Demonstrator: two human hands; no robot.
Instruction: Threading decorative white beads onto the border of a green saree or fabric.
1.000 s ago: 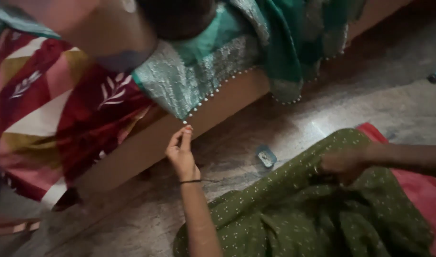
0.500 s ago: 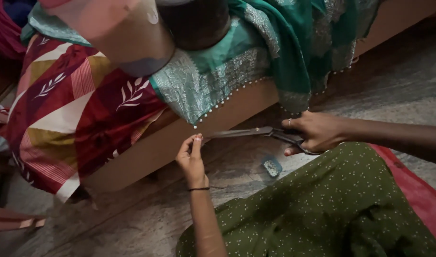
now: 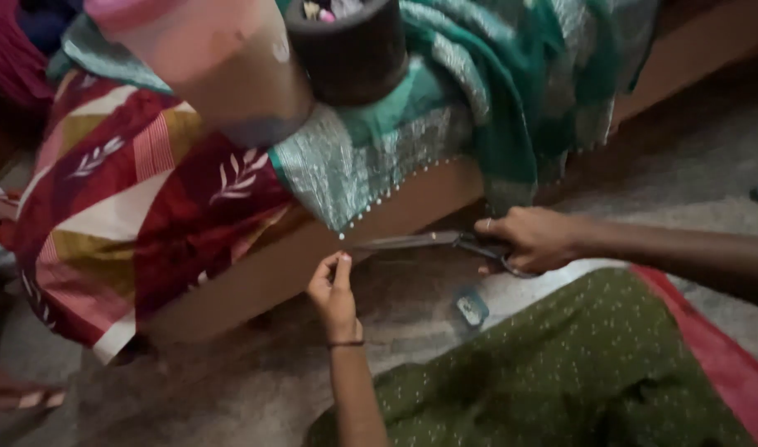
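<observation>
- Your right hand [image 3: 532, 240], empty at frame right a second ago, now grips scissors [image 3: 429, 242] at centre, blades pointing left.
- Your left hand [image 3: 333, 290] still pinches something fine just below the green cloth's [image 3: 354, 165] beaded corner.
- Blades now nearly reach that pinch.

Two hands are at work: the left hand [image 3: 333, 290] and the right hand [image 3: 532, 240]. One pair of scissors [image 3: 433, 242] sits in the right hand. One teal cloth [image 3: 412, 141] hangs just above the left hand. One dark cylindrical container [image 3: 350, 50] and one pink container [image 3: 205, 66] stand above both hands. One small blue object [image 3: 472, 308] lies on the floor between the hands.
</observation>
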